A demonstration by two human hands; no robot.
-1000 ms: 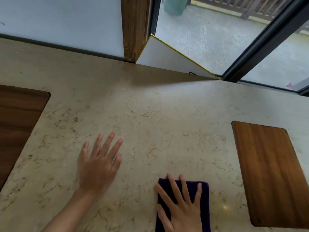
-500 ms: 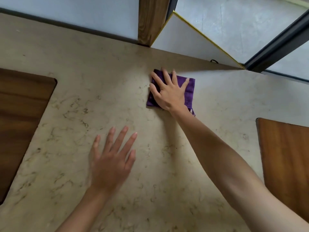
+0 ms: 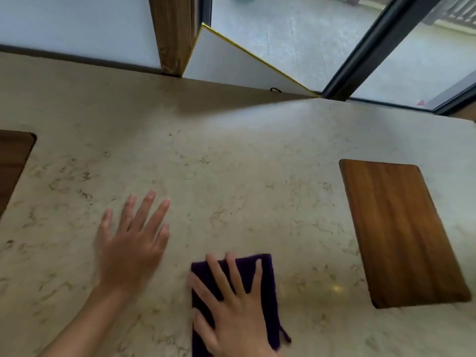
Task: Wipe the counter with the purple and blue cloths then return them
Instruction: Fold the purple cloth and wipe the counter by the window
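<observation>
The right hand [image 3: 233, 309] lies flat with fingers spread on a folded purple cloth [image 3: 266, 292] at the lower middle of the frame, pressing it onto the beige marble counter [image 3: 231, 176]. A small loop tag sticks out at the cloth's lower right corner. The left hand [image 3: 131, 249] rests palm down, fingers splayed, on the bare counter just left of the cloth, apart from it. A wooden board [image 3: 396, 233] lies at the right of the frame, and a darker wooden panel [image 3: 13, 161] shows at the left edge. At the top stand a wooden post [image 3: 173, 34], a white wall [image 3: 77, 27] and a dark-framed glass door [image 3: 365, 47].
</observation>
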